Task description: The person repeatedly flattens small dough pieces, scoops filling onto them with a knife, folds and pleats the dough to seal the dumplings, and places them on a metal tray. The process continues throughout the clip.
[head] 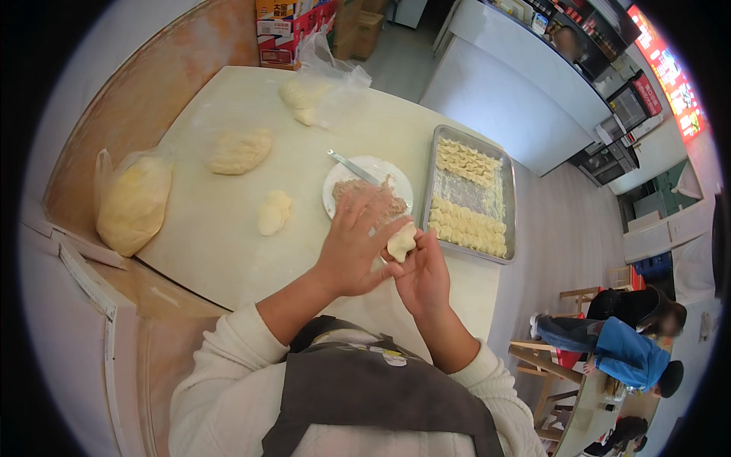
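A folded dough dumpling [402, 242] is between my two hands, above the near edge of a white plate [407, 180]. My right hand [422, 268] holds it in its fingers. My left hand [357, 245], fingers spread and slightly blurred, touches its left side with the thumb side. Pinkish minced filling [354, 188] lies on the plate, partly hidden by my left hand, with a metal spatula [353, 167] resting in it. A small stack of dough wrappers [274, 213] lies left of the plate. To the right, a metal tray [513, 205] holds rows of shaped dumplings [468, 225] on flour.
On the table [200, 251] are a dough lump [240, 151] under clear plastic, a bagged dough [308, 97] at the back and a big bagged dough [134, 200] at the left edge. Stacked cartons [280, 34] stand beyond. Seated people [628, 348] are at the far right; another person is behind the counter [502, 91].
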Tool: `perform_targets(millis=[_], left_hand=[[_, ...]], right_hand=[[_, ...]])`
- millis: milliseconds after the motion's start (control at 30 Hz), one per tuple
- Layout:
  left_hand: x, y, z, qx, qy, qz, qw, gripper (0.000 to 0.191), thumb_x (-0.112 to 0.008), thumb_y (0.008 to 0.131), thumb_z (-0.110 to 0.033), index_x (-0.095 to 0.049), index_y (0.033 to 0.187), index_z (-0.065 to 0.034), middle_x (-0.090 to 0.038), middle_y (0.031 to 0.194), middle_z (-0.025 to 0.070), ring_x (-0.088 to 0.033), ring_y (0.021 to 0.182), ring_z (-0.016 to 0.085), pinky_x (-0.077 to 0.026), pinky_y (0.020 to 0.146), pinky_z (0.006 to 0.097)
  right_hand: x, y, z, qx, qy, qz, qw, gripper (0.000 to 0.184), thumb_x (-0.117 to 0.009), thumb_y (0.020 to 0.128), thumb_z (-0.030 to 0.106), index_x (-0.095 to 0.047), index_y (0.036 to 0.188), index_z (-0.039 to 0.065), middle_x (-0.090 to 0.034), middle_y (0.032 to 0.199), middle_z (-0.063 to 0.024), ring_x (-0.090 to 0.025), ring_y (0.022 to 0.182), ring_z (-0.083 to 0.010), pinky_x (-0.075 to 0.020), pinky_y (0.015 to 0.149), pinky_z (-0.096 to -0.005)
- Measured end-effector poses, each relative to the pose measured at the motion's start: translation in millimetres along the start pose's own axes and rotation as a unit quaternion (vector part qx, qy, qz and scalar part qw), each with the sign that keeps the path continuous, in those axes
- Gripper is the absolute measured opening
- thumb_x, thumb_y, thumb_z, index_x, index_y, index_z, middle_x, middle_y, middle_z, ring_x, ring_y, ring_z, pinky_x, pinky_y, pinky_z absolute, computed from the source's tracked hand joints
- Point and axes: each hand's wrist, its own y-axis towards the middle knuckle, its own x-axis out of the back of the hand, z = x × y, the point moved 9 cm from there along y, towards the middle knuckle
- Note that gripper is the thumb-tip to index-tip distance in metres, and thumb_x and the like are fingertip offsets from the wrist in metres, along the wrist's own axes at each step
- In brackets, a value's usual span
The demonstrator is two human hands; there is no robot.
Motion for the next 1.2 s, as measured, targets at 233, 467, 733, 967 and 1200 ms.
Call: perform_targets(millis=[233, 467, 733, 967, 1200], left_hand=[[-4, -2, 6, 0.068, -0.034, 0.015, 0.997, 0.024, -0.059, 0.09, -0.03, -0.07, 0.083, -0.0086, -0.062, 0.119, 0.0073, -0.036, 0.131, 0.037, -0.026, 0.107, 0.0522], [-6, -9, 40, 0.26, -0.288, -0.081, 0.918, 0.023, -0.065, 0.088, -0.025, -0.067, 0.076, -0.0049, -0.067, 0.102, 0.0069, -0.054, 0.106, 0.025, -0.042, 0.09, 0.0364], [-11, -24, 11, 0.33, -0.454, 0.013, 0.828, 0.04, -0.052, 0.098, -0.03, -0.063, 0.074, -0.0004, -0.064, 0.069, 0.0047, -0.055, 0.06, 0.008, -0.044, 0.058, 0.0256], [-19, -23, -2, 0.346, -0.551, 0.096, 0.753, 0.043, -0.044, 0.1, -0.028, -0.059, 0.069, -0.0029, -0.062, 0.061, 0.0038, -0.052, 0.054, 0.008, -0.042, 0.053, 0.0266], [5, -4, -17, 0.167, -0.36, 0.096, 0.913, 0.04, -0.038, 0.099, -0.026, -0.059, 0.074, -0.0041, -0.058, 0.06, 0.0058, -0.056, 0.055, 0.022, -0.044, 0.057, 0.034]], right_hand=[[20, 6, -8, -0.022, 0.109, -0.025, 0.994, 0.037, -0.034, 0.103, 0.034, -0.055, 0.109, 0.004, -0.059, 0.109, -0.0088, -0.053, 0.104, -0.0207, -0.0399, 0.093, -0.0367], [20, -5, 10, 0.008, -0.222, -0.1, 0.97, 0.04, -0.036, 0.103, 0.031, -0.056, 0.117, 0.0, -0.061, 0.106, -0.0087, -0.056, 0.094, -0.0163, -0.0441, 0.086, -0.0299], [-31, -23, 44, 0.182, -0.537, -0.021, 0.823, 0.024, -0.051, 0.097, 0.017, -0.06, 0.105, -0.005, -0.061, 0.094, -0.013, -0.059, 0.083, -0.0208, -0.0461, 0.078, -0.0293], [-64, -33, 54, 0.349, -0.732, 0.096, 0.577, 0.018, -0.051, 0.092, 0.009, -0.049, 0.077, -0.001, -0.05, 0.078, -0.018, -0.051, 0.074, -0.0381, -0.0451, 0.07, -0.0443], [-69, -45, 59, 0.434, -0.646, 0.12, 0.616, 0.04, -0.037, 0.101, 0.024, -0.055, 0.083, -0.007, -0.053, 0.077, -0.018, -0.052, 0.074, -0.0338, -0.0465, 0.071, -0.0419]])
